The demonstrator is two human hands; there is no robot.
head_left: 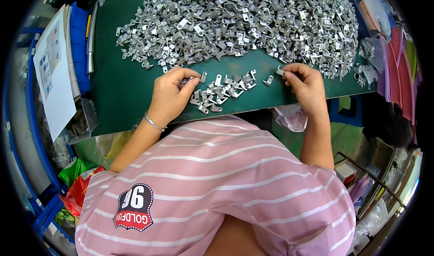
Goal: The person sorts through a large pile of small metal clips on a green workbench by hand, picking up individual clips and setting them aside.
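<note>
A large heap of small silvery metal brackets [244,23], bent and with holes, covers the far part of the green table [108,98]. Nearer to me lies a small group of the same brackets [221,93]. At the left end of this group, my left hand [169,93] pinches one metal bracket [203,77] between thumb and forefinger. My right hand [307,86] grips another bracket [280,70] by its end, just in front of the heap. Between the hands, a single bracket [268,80] lies apart from the small group.
At the left edge stand a blue bin [79,48] and a white printed sheet [54,70]. Pink and purple sheets [395,70] hang at the right. A clear plastic bag [293,118] sits below the table's front edge. Small metal rings [359,77] lie near the right corner.
</note>
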